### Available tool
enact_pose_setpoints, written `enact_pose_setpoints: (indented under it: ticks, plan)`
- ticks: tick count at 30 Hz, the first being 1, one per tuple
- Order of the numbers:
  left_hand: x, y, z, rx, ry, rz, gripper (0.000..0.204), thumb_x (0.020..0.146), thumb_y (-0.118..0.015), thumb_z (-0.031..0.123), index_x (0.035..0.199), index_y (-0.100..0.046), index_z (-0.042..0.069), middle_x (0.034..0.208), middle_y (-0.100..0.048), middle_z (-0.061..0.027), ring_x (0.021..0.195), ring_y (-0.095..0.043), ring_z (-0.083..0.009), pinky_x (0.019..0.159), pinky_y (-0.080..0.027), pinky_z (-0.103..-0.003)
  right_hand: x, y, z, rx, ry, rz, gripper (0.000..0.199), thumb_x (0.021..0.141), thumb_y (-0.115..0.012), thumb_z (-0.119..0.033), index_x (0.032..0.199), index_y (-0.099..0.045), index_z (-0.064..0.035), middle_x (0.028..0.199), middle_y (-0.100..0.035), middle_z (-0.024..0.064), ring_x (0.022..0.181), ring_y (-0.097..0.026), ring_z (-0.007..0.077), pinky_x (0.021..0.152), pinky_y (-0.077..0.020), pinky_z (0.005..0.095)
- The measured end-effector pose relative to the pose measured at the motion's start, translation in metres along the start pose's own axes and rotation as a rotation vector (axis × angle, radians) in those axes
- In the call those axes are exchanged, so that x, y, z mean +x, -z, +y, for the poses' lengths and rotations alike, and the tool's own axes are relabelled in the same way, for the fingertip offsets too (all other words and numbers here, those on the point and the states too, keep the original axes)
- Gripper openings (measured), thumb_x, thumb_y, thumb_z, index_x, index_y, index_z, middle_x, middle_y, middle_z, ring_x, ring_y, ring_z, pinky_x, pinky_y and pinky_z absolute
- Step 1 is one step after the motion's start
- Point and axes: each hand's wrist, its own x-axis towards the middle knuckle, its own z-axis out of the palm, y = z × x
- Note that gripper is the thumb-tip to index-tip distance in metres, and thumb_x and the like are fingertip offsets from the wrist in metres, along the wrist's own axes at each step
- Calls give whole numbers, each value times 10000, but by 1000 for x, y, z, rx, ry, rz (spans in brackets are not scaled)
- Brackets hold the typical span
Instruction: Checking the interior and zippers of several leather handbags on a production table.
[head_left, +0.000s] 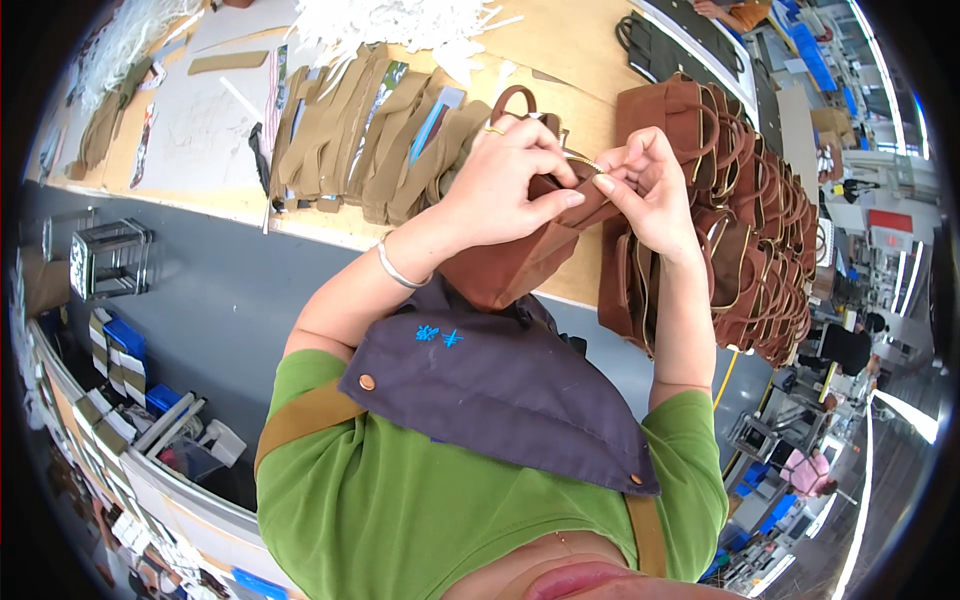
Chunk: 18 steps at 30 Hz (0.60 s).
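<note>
A reddish-brown handbag (pixel 525 262) with a curved handle and a gold-toned zipper is held up in front of my chest, at the table's near edge. My left hand (pixel 517 178) is closed on its upper edge, the thumb lying along the near side and the fingers bent over the opening. At the bag's right end, my right hand (pixel 648 190) pinches the zipper end between thumb and forefinger. Whatever lies between those fingertips is partly hidden. The handle stands up beyond my left hand.
Many similar brown bags (pixel 752 215) are stacked in rows to the right. Tan strap pieces (pixel 345 150) lie bundled on the table to the left, with white shredded strips (pixel 390 25) behind. A dark green bag (pixel 655 50) lies farther back. A metal stool (pixel 110 258) stands at left.
</note>
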Motion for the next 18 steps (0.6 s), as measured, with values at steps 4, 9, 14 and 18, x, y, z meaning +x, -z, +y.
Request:
enact_pose_setpoints:
  ticks: [4,9,14,18]
  plan:
    - [-5,-13,0,-130,59,31,134,776,-784,202,822,-700,109,928,-580,-17,965,-524,-228,887,-375,-391,-4,0,0,-13,18,-11,337,871,-666,73,1005,-411,-102,961,-649,38,839,-582,51,773,-481,207]
    - [-10,-18,9,-70,77,44,103,797,-754,169,826,-669,119,946,-563,-12,952,-517,-215,859,-338,-368,-5,-2,0,-13,-10,-3,333,870,-677,58,1010,-418,-97,945,-649,22,818,-572,41,754,-472,197]
    - [2,9,-12,25,2,-18,264,794,-585,59,1019,-684,155,1069,-602,-53,1009,-532,-283,923,-362,-417,-5,3,-12,-64,-89,-60,305,862,-685,57,1004,-454,-82,937,-640,1,773,-547,23,721,-454,179]
    - [17,30,-48,391,69,-179,390,749,-506,-39,1071,-634,141,1112,-623,-24,1142,-555,-204,954,-327,-428,-12,2,-4,-73,-57,-34,296,858,-689,54,1032,-489,-76,936,-637,-17,737,-517,15,697,-435,171]
